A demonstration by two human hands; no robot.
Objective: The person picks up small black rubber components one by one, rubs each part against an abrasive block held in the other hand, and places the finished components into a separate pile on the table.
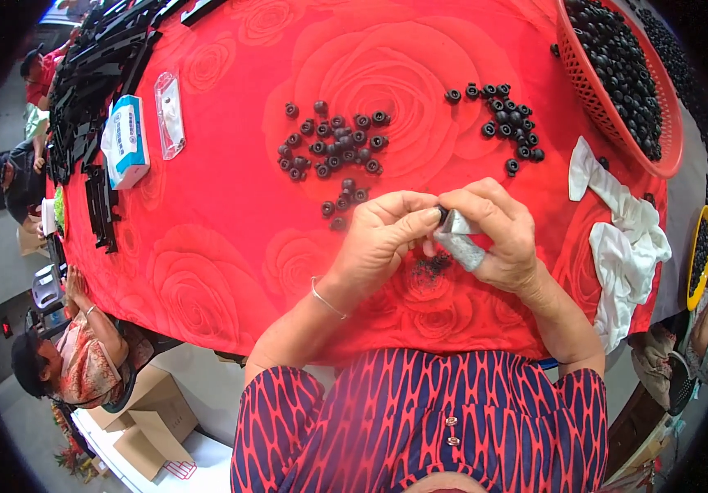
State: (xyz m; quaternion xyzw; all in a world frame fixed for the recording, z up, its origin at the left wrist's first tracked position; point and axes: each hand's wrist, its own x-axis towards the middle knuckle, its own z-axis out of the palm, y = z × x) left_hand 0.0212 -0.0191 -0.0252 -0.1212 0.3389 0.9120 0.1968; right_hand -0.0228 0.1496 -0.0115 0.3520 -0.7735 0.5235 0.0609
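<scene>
In front of me, over the red rose-printed cloth, my two hands meet. My left hand (pixel 378 238) pinches a small round black plastic knob (pixel 442 215) between thumb and finger. Against it, the curled fingers of my right hand (pixel 503 226) are closed; a silvery grey piece (pixel 462 250) shows there, and whether it wraps a finger or is a held tool I cannot tell. Dark shavings (pixel 434 264) lie on the cloth below. Beyond my hands is a loose group of similar black knobs (pixel 337 152), with another group (pixel 508 123) farther right.
A red plastic basket (pixel 673 156) full of black knobs stands at the right, near crumpled white gloves (pixel 621 246). Long black plastic parts (pixel 95 99), a tissue box (pixel 126 144) and a clear plastic case (pixel 170 115) lie left. A co-worker (pixel 83 353) sits at the left edge.
</scene>
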